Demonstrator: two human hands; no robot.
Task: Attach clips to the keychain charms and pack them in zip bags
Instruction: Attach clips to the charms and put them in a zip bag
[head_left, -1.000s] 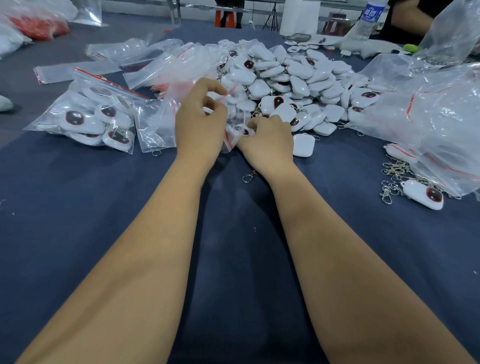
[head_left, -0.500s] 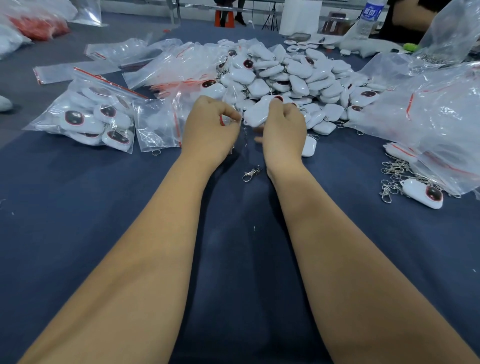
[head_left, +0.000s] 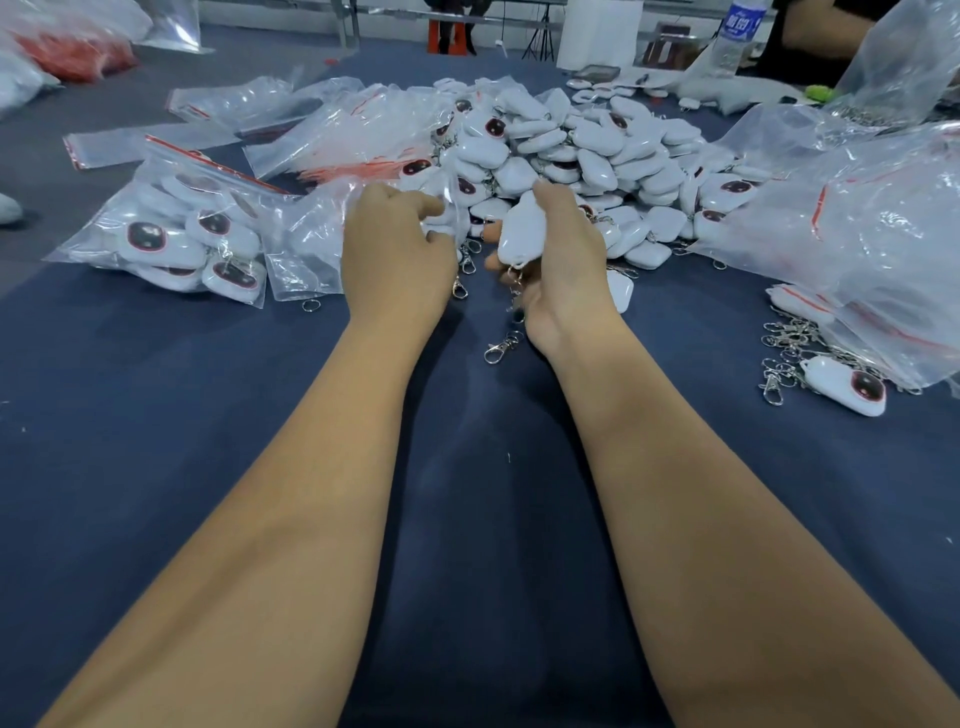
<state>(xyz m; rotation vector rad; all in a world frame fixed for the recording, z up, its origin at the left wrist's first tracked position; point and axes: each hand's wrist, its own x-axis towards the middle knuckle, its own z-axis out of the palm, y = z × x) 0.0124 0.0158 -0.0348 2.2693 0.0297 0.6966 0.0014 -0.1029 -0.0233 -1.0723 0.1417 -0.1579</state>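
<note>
The left hand (head_left: 397, 260) pinches a clear zip bag (head_left: 311, 249) (contents hidden behind the fingers). The right hand (head_left: 558, 265) grips a white charm (head_left: 521, 234), its clip (head_left: 501, 347) dangling. A filled bag (head_left: 176, 234) holds several charms.

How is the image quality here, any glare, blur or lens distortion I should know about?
Head view: wide-angle bending stretches the forearms at the bottom edge; soft, even light casts only faint shadows on the blue cloth; white glare streaks the plastic bags at right; the left hand, the right hand and the white charm look slightly soft.
</note>
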